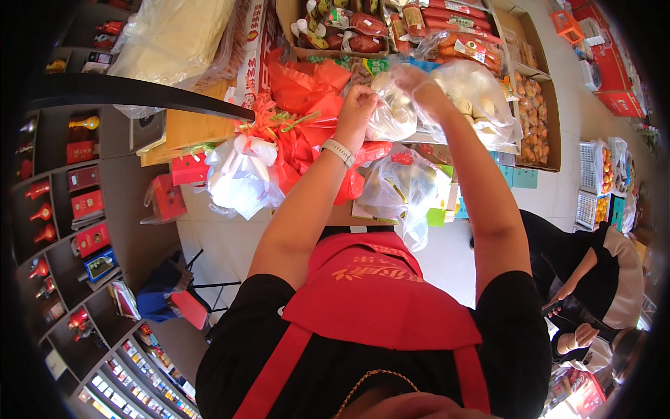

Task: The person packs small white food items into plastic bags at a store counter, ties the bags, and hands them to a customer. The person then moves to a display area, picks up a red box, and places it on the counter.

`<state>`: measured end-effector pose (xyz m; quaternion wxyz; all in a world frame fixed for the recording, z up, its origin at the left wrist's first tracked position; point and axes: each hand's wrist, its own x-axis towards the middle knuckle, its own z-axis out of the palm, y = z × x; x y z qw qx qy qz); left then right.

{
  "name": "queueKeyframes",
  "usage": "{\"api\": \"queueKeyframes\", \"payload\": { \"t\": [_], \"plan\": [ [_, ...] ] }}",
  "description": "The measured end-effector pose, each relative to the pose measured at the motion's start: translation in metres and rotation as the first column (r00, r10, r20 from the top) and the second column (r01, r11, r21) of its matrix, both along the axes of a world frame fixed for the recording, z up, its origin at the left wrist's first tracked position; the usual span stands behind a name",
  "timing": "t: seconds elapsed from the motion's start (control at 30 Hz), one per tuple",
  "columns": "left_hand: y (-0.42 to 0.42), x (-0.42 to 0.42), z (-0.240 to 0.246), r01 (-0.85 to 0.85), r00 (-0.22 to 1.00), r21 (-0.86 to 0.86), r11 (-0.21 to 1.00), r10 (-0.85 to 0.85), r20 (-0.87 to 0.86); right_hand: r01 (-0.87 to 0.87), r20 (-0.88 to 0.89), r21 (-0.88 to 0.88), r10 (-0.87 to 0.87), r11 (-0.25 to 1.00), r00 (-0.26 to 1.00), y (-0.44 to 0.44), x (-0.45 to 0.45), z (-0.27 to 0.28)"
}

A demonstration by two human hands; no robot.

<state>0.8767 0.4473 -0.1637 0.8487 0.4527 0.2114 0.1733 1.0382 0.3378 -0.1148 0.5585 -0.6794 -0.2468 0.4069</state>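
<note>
Above the goods on the counter, my left hand (359,112) has its fingers closed on the top edge of a clear plastic bag (393,115) with pale items inside. My right hand (416,86), blurred, is at the other side of that bag's top; its exact hold cannot be told. Just right of it lies another clear bag with round pale buns (473,107). Red plastic bags (309,91) are heaped left of my left hand. Below my wrists hangs a knotted translucent bag (400,180), and a whitish bag (243,175) hangs farther left.
Cardboard boxes of packaged sausages (455,21) stand behind the bags, with a box of small wrapped pastries (533,123) to the right. A black curved bar (141,94) reaches in from the left. A person (581,283) holding a phone is at the right. A folding chair (191,309) stands lower left.
</note>
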Motion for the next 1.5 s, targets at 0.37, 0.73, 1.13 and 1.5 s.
{"api": "queueKeyframes", "payload": {
  "t": [0.37,0.73,1.13,1.5],
  "plan": [
    [0.011,-0.003,-0.007,-0.009,0.992,-0.368,0.93,0.055,0.115,-0.357,0.775,0.077,0.17,0.931,0.609,-0.009,-0.069,0.038],
    [0.003,-0.004,0.023,-0.079,0.996,-0.276,0.958,0.088,0.019,0.081,0.435,-0.095,-0.032,0.992,0.9,-0.069,-0.104,0.069],
    [-0.022,-0.003,0.042,-0.073,0.997,-0.169,0.983,0.07,-0.025,0.097,0.74,-0.403,0.262,0.91,0.62,-0.152,0.108,-0.033],
    [-0.02,0.008,0.055,-0.137,0.989,-0.057,0.989,0.14,0.055,-0.175,0.987,-0.109,0.128,0.979,0.102,-0.114,0.096,0.011]
  ]
}}
